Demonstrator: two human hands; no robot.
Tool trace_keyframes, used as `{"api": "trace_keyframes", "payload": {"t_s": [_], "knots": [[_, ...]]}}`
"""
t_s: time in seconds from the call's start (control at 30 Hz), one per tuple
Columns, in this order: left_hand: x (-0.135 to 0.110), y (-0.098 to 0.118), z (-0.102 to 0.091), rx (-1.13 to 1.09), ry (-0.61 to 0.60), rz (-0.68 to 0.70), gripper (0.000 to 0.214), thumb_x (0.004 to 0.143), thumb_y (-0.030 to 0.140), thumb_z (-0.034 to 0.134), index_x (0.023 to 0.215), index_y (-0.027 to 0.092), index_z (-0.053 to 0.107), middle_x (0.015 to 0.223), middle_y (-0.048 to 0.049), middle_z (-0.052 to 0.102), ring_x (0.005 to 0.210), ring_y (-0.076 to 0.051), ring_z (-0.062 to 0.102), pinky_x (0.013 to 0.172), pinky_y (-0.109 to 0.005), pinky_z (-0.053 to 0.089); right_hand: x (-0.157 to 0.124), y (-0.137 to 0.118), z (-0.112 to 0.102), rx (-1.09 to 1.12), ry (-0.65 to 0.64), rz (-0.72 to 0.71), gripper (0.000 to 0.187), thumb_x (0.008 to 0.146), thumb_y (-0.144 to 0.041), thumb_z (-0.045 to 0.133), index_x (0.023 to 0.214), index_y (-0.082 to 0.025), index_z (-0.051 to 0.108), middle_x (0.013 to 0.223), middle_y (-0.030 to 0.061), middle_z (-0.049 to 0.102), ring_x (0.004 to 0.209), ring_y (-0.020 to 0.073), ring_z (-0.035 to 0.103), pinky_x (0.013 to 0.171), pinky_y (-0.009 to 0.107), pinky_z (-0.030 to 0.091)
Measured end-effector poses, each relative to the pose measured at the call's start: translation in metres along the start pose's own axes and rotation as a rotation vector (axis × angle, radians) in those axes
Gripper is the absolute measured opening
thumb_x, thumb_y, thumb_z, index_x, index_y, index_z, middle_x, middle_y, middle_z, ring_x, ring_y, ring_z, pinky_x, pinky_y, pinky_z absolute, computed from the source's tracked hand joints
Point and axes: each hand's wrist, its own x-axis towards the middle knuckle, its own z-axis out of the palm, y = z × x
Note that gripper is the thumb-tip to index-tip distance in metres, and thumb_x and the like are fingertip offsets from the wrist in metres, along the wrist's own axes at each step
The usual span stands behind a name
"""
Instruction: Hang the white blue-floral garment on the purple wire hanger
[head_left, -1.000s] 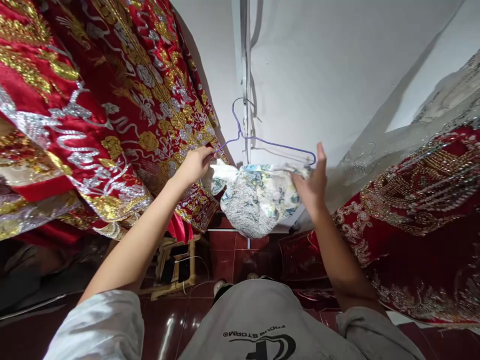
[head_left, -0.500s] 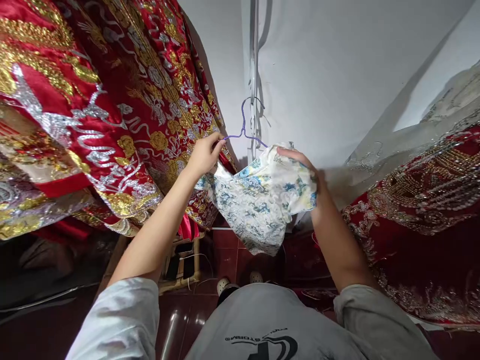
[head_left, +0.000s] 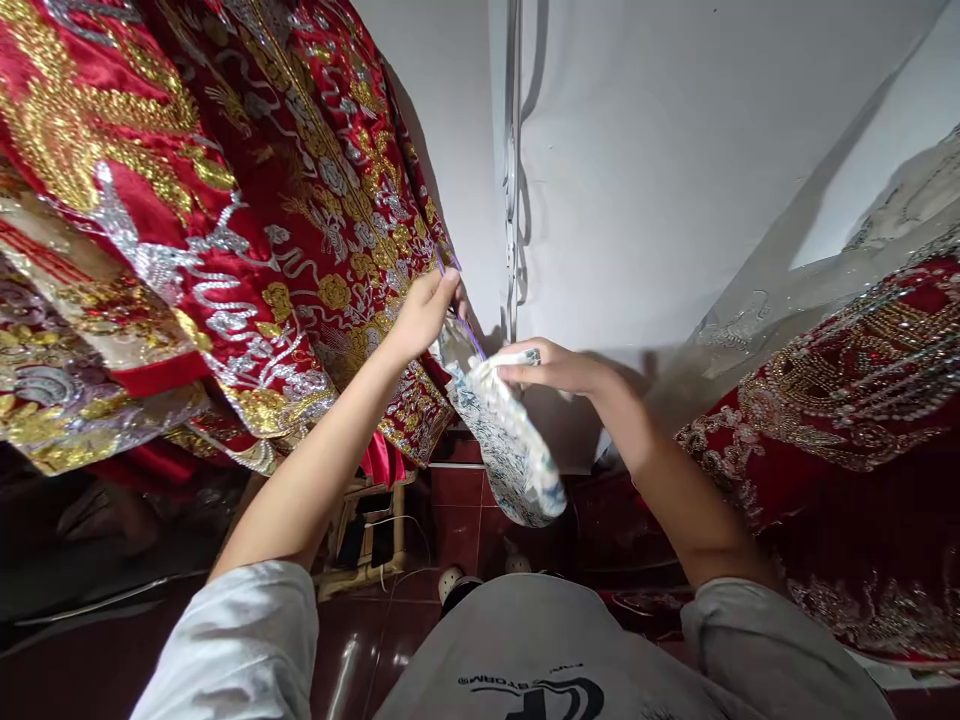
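Observation:
A white garment with a blue floral print [head_left: 506,435] hangs between my hands, turned edge-on and narrow. My left hand [head_left: 429,312] is closed around the purple clothes hanger [head_left: 471,335], whose hook end pokes up beyond my fingers. At the garment's upper edge my right hand [head_left: 551,367] pinches the fabric between thumb and fingers, close to the hanger's arm. Part of the hanger is hidden by the cloth and my left hand.
Red robes with gold and silver embroidery [head_left: 322,230] hang at the left. A beaded red garment [head_left: 847,400] stands at the right. Ahead is a white wall [head_left: 637,180] with a vertical metal rail [head_left: 513,150]. A small wooden stool [head_left: 375,570] sits low on the left.
The hanger and garment have turned from facing me to edge-on. My right hand has moved left and now pinches the top edge. The hanger hook has swung left, away from the rail.

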Motion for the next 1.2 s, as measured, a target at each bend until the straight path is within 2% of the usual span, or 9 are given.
{"api": "trace_keyframes", "payload": {"t_s": [0.07,0.27,0.37,0.47,0.67,0.8,0.97,1.13,1.2], "knots": [[-0.013,0.008,0.011,-0.129,-0.082,-0.041,0.049,0.101,0.06,0.042,0.069,0.023,0.042,0.052,0.0023,0.049,0.058,-0.016,0.061,0.066,-0.032,0.054,0.002,0.008,0.001,-0.028,-0.036,-0.053,0.034,0.09,-0.048,0.066,0.111,-0.021,0.07,0.112,0.0096,0.07,0.104,0.0243,0.067,0.096,0.045,0.056],[-0.021,0.046,0.032,-0.324,-0.246,-0.164,0.052,0.102,0.056,0.037,0.06,0.025,0.029,0.042,0.0058,0.023,0.046,-0.017,0.055,0.065,-0.04,0.059,0.013,0.032,0.014,-0.2,0.291,-0.352,0.027,0.098,-0.043,0.054,0.118,-0.028,0.064,0.131,0.0076,0.061,0.125,0.0251,0.056,0.111,0.045,0.045],[-0.015,0.06,0.033,-0.318,-0.368,-0.166,0.052,0.102,0.056,0.04,0.06,0.025,0.035,0.045,0.0018,0.036,0.061,-0.022,0.066,0.072,-0.045,0.061,0.009,0.04,0.017,-0.265,0.382,-0.432,0.02,0.098,-0.042,0.054,0.101,-0.025,0.064,0.104,0.0063,0.067,0.1,0.0227,0.064,0.096,0.04,0.051],[-0.009,0.065,0.025,-0.239,-0.347,-0.13,0.042,0.1,0.052,0.05,0.072,0.021,0.054,0.063,-0.0037,0.058,0.086,-0.025,0.072,0.082,-0.044,0.06,-0.004,0.046,0.005,-0.387,0.553,-0.372,0.025,0.095,-0.045,0.059,0.084,-0.023,0.06,0.072,-0.0003,0.057,0.068,0.0163,0.055,0.07,0.031,0.047],[-0.004,0.05,-0.017,0.086,-0.422,-0.083,0.03,0.09,0.039,0.066,0.113,0.02,0.069,0.106,-0.0092,0.072,0.105,-0.024,0.068,0.092,-0.039,0.057,-0.007,0.053,-0.053,-0.477,1.023,-0.166,0.032,0.094,-0.047,0.06,0.075,-0.021,0.057,0.059,-0.0054,0.038,0.056,0.0121,0.037,0.059,0.028,0.031],[-0.003,0.024,-0.041,0.381,-0.163,0.009,0.028,0.089,0.032,0.063,0.113,0.02,0.071,0.111,-0.0113,0.072,0.104,-0.025,0.066,0.097,-0.041,0.052,0.018,0.039,-0.078,-0.569,1.037,-0.027,0.031,0.092,-0.046,0.064,0.075,-0.021,0.059,0.059,-0.0043,0.04,0.059,0.0134,0.037,0.064,0.03,0.031],[-0.01,-0.018,-0.049,0.526,0.122,0.04,0.021,0.091,0.03,0.056,0.105,0.021,0.068,0.11,-0.0114,0.071,0.106,-0.027,0.063,0.102,-0.046,0.047,0.039,0.025,-0.058,-0.558,0.925,0.023,0.031,0.091,-0.047,0.065,0.075,-0.021,0.062,0.06,-0.0026,0.044,0.06,0.0151,0.041,0.064,0.03,0.031],[-0.056,-0.073,0.0,0.522,0.586,0.059,0.028,0.092,0.04,0.06,0.112,0.021,0.054,0.122,-0.0123,0.059,0.121,-0.027,0.053,0.106,-0.045,0.043,0.033,0.038,-0.032,-0.498,0.865,0.07,0.024,0.089,-0.041,0.064,0.075,-0.021,0.063,0.054,-0.0041,0.039,0.055,0.0153,0.038,0.059,0.028,0.028],[-0.078,-0.098,0.038,0.407,0.615,-0.057,0.026,0.091,0.037,0.061,0.108,0.021,0.049,0.115,-0.0109,0.058,0.111,-0.024,0.056,0.099,-0.04,0.046,0.031,0.044,-0.03,-0.48,0.868,0.058,0.021,0.09,-0.037,0.062,0.077,-0.021,0.064,0.052,-0.0047,0.037,0.054,0.0151,0.037,0.058,0.028,0.027]]}}
